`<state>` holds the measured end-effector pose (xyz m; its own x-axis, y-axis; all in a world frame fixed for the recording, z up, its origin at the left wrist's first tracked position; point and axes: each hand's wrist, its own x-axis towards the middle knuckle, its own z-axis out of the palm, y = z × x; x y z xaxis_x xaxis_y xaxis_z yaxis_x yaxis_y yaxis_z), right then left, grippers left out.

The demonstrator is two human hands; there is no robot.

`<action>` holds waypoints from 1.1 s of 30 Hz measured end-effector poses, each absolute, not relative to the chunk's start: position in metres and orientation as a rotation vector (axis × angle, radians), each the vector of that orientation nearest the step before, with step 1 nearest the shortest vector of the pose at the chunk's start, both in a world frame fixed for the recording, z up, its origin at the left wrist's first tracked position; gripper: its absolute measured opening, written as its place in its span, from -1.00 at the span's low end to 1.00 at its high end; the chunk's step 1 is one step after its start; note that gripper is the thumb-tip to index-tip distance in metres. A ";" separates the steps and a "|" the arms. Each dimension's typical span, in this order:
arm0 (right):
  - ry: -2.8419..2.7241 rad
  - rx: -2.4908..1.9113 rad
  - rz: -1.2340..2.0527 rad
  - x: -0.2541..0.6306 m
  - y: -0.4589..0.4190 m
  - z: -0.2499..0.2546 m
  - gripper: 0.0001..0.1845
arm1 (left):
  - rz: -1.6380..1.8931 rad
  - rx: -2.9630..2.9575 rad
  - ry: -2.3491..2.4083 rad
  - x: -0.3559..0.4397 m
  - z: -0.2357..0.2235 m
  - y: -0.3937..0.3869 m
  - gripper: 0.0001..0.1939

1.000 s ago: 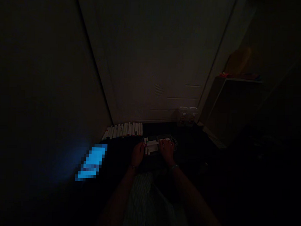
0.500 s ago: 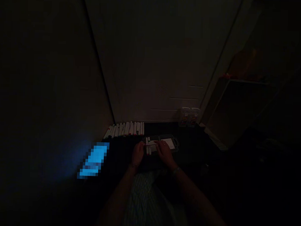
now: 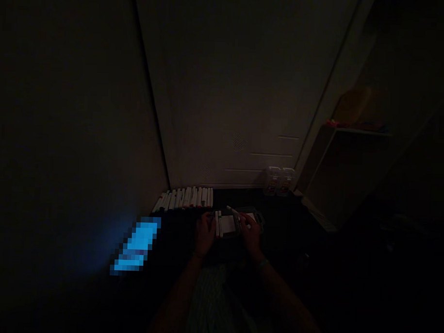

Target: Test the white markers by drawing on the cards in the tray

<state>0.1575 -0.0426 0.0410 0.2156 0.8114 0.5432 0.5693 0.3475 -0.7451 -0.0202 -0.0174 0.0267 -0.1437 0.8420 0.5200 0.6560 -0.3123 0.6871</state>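
Note:
A shallow clear plastic case lies open on the dark tabletop in front of me, with a white panel inside. Two white markers stand side by side along its left end. My left hand is at that end, its fingers bent around the case's edge, though darkness blurs the detail. Over the right half, my right hand pinches another white marker, which slants up and to the left. To the left behind the case lies a row of several white markers with coloured ends.
Two clear plastic containers stand against the wall at the back right. A bright blue pixelated screen glows at the left. A shelf unit stands at the right. The room is very dark.
The marker that lay level across the case between both hands is now tilted in my right hand alone. My right hand has shifted slightly right. The whole view has shifted slightly.

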 end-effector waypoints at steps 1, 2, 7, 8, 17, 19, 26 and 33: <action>-1.477 -1.343 0.260 0.158 -0.042 0.040 -0.63 | 1.412 1.987 1.736 -0.019 0.027 -0.019 -0.64; -1.510 -1.346 0.248 0.157 -0.041 0.039 -0.65 | 1.377 2.051 1.758 -0.018 0.027 -0.020 -0.64; -1.840 -1.333 0.177 0.152 -0.042 0.037 -0.69 | 1.223 2.229 1.842 -0.012 0.029 -0.027 -0.64; -1.913 -1.322 0.165 0.151 -0.043 0.037 -0.68 | 1.211 2.245 1.834 -0.011 0.029 -0.028 -0.64; -2.193 -1.173 0.039 0.145 -0.050 0.047 -0.71 | 1.295 2.238 1.644 -0.013 0.026 -0.019 -0.68; -2.195 -1.158 0.034 0.146 -0.050 0.049 -0.73 | 1.304 2.215 1.612 -0.014 0.026 -0.017 -0.68; -2.203 -1.211 0.056 0.146 -0.048 0.049 -0.76 | 1.336 2.191 1.579 -0.016 0.026 -0.017 -0.69; -2.215 -1.219 0.018 0.148 -0.046 0.047 -0.69 | 1.304 2.232 1.601 -0.016 0.026 -0.018 -0.71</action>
<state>0.1478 -0.0456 0.0469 -0.3952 0.7721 0.4977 0.7639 0.5771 -0.2887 -0.0161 -0.0180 0.0261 0.0801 0.8141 0.5752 0.7277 -0.4421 0.5244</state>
